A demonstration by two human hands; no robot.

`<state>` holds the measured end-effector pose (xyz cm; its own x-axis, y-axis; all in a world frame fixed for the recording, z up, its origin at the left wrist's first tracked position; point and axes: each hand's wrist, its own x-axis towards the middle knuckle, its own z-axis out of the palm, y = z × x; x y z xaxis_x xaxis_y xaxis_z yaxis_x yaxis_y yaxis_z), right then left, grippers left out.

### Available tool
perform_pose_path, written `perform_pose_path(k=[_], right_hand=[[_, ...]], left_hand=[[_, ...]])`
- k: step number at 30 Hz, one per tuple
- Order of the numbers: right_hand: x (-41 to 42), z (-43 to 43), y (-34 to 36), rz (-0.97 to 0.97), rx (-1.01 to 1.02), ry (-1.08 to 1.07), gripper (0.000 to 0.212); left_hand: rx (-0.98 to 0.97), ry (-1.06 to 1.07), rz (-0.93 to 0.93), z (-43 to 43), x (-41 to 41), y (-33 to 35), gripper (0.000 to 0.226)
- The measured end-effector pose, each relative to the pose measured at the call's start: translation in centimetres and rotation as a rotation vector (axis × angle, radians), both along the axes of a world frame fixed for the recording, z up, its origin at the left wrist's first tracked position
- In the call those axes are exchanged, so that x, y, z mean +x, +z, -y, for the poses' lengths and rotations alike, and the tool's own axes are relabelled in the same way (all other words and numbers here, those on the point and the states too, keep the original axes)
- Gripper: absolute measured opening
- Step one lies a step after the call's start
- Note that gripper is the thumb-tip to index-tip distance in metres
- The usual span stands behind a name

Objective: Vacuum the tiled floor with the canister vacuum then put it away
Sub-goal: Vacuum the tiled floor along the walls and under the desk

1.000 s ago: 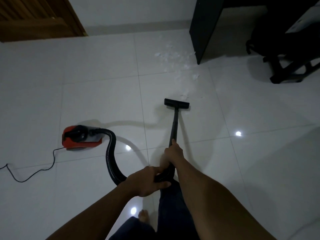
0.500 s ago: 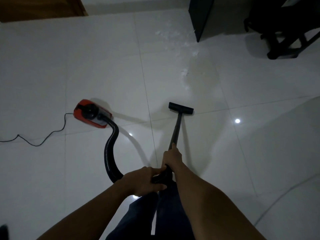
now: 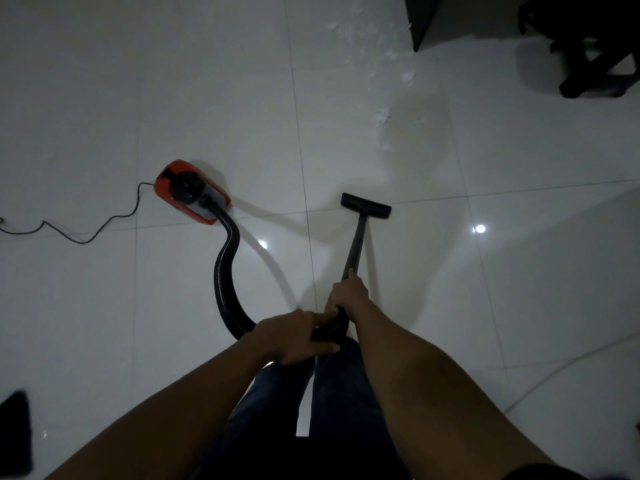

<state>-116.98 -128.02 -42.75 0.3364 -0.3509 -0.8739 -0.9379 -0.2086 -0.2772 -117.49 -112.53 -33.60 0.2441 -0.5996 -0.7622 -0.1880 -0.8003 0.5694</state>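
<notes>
A red canister vacuum (image 3: 188,192) sits on the white tiled floor (image 3: 104,98) to my left. Its black ribbed hose (image 3: 227,271) curves from the canister down to my hands. My left hand (image 3: 294,336) is shut on the hose end near the handle. My right hand (image 3: 348,294) grips the black wand (image 3: 356,244) just ahead of it. The wand runs forward to the black floor nozzle (image 3: 366,206), which rests flat on the tiles. White debris (image 3: 384,81) lies scattered beyond the nozzle, toward the dark furniture.
A black power cord (image 3: 86,233) snakes left from the canister. A dark desk panel (image 3: 422,19) and a black chair base (image 3: 588,64) stand at the upper right. A dark mat edge (image 3: 15,431) shows at the lower left. My legs are below the hands.
The nozzle has been drawn back away from the white debris, and the view has shifted backward. The canister has swung round and rolled closer, following the hose.
</notes>
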Motion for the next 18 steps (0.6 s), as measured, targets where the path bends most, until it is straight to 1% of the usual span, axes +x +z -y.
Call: perform_pose_path(k=[4, 7, 10, 11, 13, 15, 18], right_hand=[[1.2, 1.5, 0.1, -0.016, 0.011, 0.044, 0.073], [2.1, 2.9, -0.5, 0.006, -0.010, 0.067, 0.076], [3.3, 5.1, -6.8, -0.040, -0.018, 0.099, 0.088], [4.0, 5.7, -7.4, -0.070, -0.018, 0.113, 0.090], [5.4, 7.1, -4.4, -0.105, 0.014, 0.098, 0.086], [6.5, 8.6, -1.4, -0.068, 0.062, 0.095, 0.077], [8.0, 11.7, -1.2, -0.048, 0.089, 0.058, 0.077]], left_hand=[[0.001, -0.009, 0.039, 1.3, 0.6, -0.5, 0.086], [-0.013, -0.020, 0.100, 2.9, 1.0, -0.6, 0.081], [0.000, -0.007, 0.141, 4.6, 1.6, -0.7, 0.080], [0.009, -0.001, 0.140, 5.3, 1.9, -0.7, 0.081], [0.029, 0.002, 0.144, 7.0, 3.0, -0.9, 0.080], [0.039, 0.000, 0.146, 8.8, 4.2, -0.9, 0.079], [0.049, 0.006, 0.140, 12.0, 5.7, -0.9, 0.080]])
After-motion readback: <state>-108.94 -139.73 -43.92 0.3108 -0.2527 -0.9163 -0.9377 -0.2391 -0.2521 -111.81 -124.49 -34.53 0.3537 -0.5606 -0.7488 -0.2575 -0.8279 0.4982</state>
